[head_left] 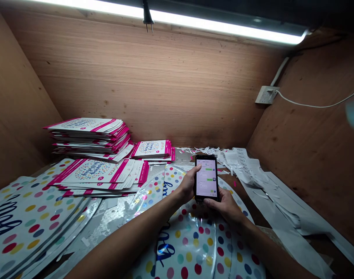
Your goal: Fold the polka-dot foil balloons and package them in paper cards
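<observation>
A black smartphone (206, 182) is held upright between my two hands, its lit screen showing a chat with green and white bubbles. My left hand (189, 183) wraps the phone's left edge, thumb lying on the screen near the top. Around the lower right corner closes my right hand (227, 204), its thumb at the bottom edge. Beneath both hands lie glossy flat foil balloons (191, 242) with coloured dots and blue lettering. The fingers behind the phone are hidden.
Pink-and-white printed packets stand in a tall stack (86, 133), with lower stacks nearby. More dotted foil sheets (34, 221) lie at left. White paper strips (270, 201) run along the right. A plug (147, 16) hangs from above; a socket (266, 95) is on the wall.
</observation>
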Demonstrator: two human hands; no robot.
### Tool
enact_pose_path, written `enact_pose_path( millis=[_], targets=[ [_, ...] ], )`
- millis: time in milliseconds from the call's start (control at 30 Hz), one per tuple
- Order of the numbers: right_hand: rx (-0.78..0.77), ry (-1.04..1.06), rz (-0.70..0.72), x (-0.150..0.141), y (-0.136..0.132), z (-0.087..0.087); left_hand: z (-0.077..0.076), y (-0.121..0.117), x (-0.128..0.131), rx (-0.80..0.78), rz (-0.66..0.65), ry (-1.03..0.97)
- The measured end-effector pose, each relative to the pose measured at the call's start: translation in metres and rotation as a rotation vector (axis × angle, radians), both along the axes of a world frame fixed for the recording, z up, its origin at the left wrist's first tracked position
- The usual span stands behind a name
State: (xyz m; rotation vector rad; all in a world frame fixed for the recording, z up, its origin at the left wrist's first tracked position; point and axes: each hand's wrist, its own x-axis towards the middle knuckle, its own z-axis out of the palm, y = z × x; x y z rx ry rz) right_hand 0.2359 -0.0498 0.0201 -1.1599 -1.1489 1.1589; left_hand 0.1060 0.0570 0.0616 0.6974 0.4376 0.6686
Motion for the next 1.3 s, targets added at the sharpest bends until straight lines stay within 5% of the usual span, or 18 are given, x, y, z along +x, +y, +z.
enact_pose_path(
  millis=[433, 933, 1300],
  targets=[
    [0.019, 0.019, 0.012, -0.0001, 0.0016, -0.0026, -0.0078, 0.0023, -0.0003, 0.139, 0.047, 0.076],
    [0.023, -0.003, 0.028, 0.0008, 0.0001, 0.0034, -0.0054, 0.0036, -0.0069, 0.334, -0.058, 0.079],
    [0.017, 0.026, -0.001, 0.0004, 0.0009, 0.0012, -0.0015, 0.0013, -0.0054, 0.259, -0.04, 0.042]
  ],
)
